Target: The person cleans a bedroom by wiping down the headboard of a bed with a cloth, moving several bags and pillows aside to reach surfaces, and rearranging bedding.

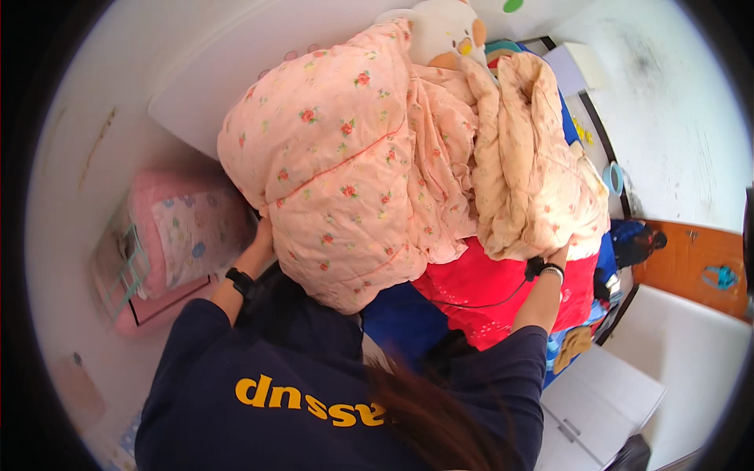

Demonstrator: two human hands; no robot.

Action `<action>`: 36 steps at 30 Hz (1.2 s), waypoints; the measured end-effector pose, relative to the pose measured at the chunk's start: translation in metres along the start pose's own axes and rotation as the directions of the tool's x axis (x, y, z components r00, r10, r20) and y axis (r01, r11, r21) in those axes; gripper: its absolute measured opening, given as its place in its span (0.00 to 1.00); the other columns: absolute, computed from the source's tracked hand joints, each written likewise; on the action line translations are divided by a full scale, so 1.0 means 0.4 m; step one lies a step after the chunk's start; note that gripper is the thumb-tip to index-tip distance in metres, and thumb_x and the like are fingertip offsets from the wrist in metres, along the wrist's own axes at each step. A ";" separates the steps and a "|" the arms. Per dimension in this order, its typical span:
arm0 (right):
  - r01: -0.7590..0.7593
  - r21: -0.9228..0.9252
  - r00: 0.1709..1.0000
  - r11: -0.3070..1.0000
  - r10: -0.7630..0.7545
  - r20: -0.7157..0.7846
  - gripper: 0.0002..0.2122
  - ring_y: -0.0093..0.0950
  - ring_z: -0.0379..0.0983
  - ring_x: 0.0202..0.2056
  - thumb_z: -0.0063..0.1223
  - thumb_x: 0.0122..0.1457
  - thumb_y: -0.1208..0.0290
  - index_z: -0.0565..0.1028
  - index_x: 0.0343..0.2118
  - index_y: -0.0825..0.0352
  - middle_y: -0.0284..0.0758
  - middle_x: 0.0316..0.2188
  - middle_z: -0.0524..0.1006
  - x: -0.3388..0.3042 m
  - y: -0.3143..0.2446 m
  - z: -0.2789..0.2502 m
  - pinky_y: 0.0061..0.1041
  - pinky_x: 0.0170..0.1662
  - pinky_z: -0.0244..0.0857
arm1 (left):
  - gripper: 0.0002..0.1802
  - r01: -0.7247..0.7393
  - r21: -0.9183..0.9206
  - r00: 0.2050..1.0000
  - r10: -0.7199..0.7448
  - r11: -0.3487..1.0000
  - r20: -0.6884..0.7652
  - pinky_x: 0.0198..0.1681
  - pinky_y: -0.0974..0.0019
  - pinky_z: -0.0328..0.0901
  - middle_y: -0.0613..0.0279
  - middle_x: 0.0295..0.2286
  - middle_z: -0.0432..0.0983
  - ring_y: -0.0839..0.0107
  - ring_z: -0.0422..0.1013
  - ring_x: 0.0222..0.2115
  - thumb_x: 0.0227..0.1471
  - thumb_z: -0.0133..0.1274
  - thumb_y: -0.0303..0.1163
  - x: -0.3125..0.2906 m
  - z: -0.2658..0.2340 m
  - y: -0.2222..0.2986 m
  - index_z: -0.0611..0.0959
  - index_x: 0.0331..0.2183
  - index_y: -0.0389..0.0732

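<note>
A thick pink quilt [338,173] with small red flowers lies bunched and folded in front of me. Its paler beige-pink side [526,157] shows in folds on the right. My left hand [265,237] grips the quilt's left edge, its fingers mostly hidden by the fabric. At the lower right edge, my right hand [560,254] holds the beige-pink folds, fingers tucked out of sight. Beneath the quilt is a bright red cloth [503,290] with pale patterns, and a thin dark cord runs across it by my right wrist.
A white plush toy [440,35] sits behind the quilt. To the left stands a pink bundle in a clear bag [169,235]. A white cabinet [601,400] is at lower right, near a brown cloth [573,349]. Dark blue fabric [400,318] lies below the quilt.
</note>
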State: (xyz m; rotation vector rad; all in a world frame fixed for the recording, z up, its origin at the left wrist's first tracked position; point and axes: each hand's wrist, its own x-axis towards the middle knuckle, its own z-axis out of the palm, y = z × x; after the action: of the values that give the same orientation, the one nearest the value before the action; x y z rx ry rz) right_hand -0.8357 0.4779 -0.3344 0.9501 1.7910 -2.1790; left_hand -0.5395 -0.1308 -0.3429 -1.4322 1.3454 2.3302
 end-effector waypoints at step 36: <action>0.213 -0.152 0.917 0.965 -0.251 -0.311 0.16 0.23 0.68 0.28 0.55 0.48 0.67 0.69 0.37 0.72 0.34 0.29 0.72 -0.945 0.543 -0.093 0.20 0.28 0.62 | 0.24 -0.812 0.209 0.358 0.182 0.545 0.916 0.45 0.69 0.60 0.56 0.44 0.65 0.67 0.64 0.42 0.43 0.45 0.25 -0.665 0.563 0.527 0.66 0.46 0.33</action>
State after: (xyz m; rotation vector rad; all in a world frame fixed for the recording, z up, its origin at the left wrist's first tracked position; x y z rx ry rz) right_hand -0.4169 0.3559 -0.3031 1.1857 2.2622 -2.1159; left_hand -0.6464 -0.0059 0.0299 0.4648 2.0922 1.8793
